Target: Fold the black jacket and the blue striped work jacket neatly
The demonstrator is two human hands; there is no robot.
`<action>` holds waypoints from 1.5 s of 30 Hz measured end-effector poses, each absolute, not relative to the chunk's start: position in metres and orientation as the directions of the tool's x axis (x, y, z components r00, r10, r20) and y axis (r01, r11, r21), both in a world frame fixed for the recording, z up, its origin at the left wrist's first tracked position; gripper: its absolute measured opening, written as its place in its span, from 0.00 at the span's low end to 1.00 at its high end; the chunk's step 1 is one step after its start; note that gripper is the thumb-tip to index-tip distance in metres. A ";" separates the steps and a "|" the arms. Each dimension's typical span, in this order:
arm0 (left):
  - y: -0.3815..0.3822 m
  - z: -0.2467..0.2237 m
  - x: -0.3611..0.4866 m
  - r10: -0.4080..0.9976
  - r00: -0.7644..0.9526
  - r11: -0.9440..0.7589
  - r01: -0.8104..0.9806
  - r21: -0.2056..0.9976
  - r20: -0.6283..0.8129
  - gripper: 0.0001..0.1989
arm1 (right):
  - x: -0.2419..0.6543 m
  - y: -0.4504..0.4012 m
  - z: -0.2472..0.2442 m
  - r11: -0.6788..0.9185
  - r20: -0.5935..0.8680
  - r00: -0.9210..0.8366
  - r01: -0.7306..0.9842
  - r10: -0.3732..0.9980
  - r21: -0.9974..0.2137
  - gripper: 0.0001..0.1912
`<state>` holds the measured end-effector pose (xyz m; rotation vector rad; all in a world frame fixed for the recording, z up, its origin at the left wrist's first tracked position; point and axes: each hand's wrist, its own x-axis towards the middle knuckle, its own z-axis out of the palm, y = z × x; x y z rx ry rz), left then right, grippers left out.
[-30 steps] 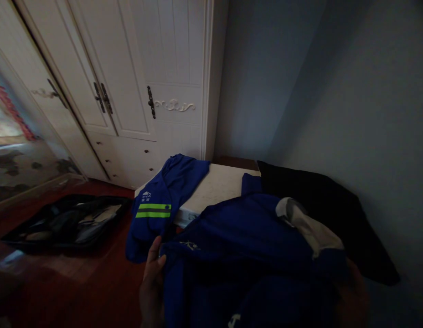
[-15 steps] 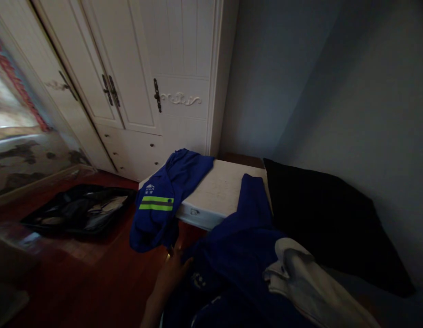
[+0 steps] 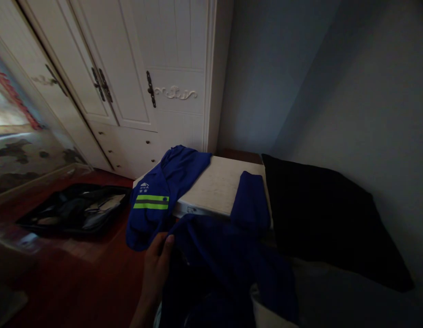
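My left hand is closed, thumb against fingers, on the edge of a dark blue garment. That garment spreads in loose folds across the lower middle of the view, and its lower part is too dark to make out. A blue sleeve-like piece lies beyond it on the white surface. A patch of pale cloth shows at the bottom edge. My right hand is out of sight. To the left, a blue work garment with a yellow-green and grey stripe hangs over the edge of the white surface.
A white bed-like surface stands against the wall, with a large black cloth item on its right. Behind it rises a white wardrobe. An open black suitcase with things inside lies on the red floor.
My left hand has risen, lifting the blue garment's edge. The pale cloth has dropped toward the bottom edge and is mostly covered by blue fabric. The view has shifted slightly.
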<state>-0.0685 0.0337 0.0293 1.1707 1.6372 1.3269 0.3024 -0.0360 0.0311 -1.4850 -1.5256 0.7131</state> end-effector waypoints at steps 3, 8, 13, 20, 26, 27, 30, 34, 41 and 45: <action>0.035 0.065 -0.059 0.885 -0.395 -0.156 0.247 0.956 0.246 0.21 | 0.290 -0.044 0.025 0.223 0.243 0.009 0.366 0.970 -0.903 0.30; 0.067 0.114 -0.032 0.688 -0.364 -0.532 0.335 0.778 0.628 0.12 | 0.237 -0.032 0.040 0.424 0.454 0.086 0.237 0.887 -0.874 0.17; 0.094 0.150 -0.010 0.519 -0.088 -0.728 0.475 0.494 0.850 0.06 | 0.206 0.008 0.077 0.529 0.667 0.134 0.506 0.733 -0.682 0.37; 0.083 0.126 -0.008 0.647 0.094 -0.736 0.336 0.588 0.757 0.06 | 0.201 0.060 0.089 0.431 0.432 -0.142 0.563 0.891 -0.705 0.32; 0.061 0.076 -0.033 0.863 0.092 -0.476 0.478 0.738 0.497 0.40 | 0.203 0.067 0.079 0.445 0.535 0.080 0.460 0.841 -0.768 0.17; 0.055 0.069 -0.036 0.894 0.127 -0.432 0.500 0.750 0.431 0.46 | 0.204 0.067 0.079 0.443 0.552 0.140 0.453 0.822 -0.774 0.16; 0.035 0.052 -0.042 0.937 0.276 -0.336 0.547 0.767 0.214 0.42 | 0.206 0.070 0.082 0.442 0.572 0.265 0.418 0.777 -0.794 0.15; 0.013 0.044 -0.040 0.942 0.301 -0.303 0.571 0.763 0.149 0.13 | 0.205 0.071 0.086 0.488 0.612 0.271 0.407 0.743 -0.772 0.14; 0.011 0.042 -0.049 0.903 -0.250 -0.200 0.476 0.856 0.350 0.10 | 0.215 0.046 0.079 0.537 0.691 0.119 0.541 0.713 -0.647 0.21; 0.017 0.047 -0.053 0.685 -0.570 -0.206 0.445 0.872 0.453 0.13 | 0.227 0.032 0.066 0.589 0.641 -0.150 0.590 0.752 -0.552 0.22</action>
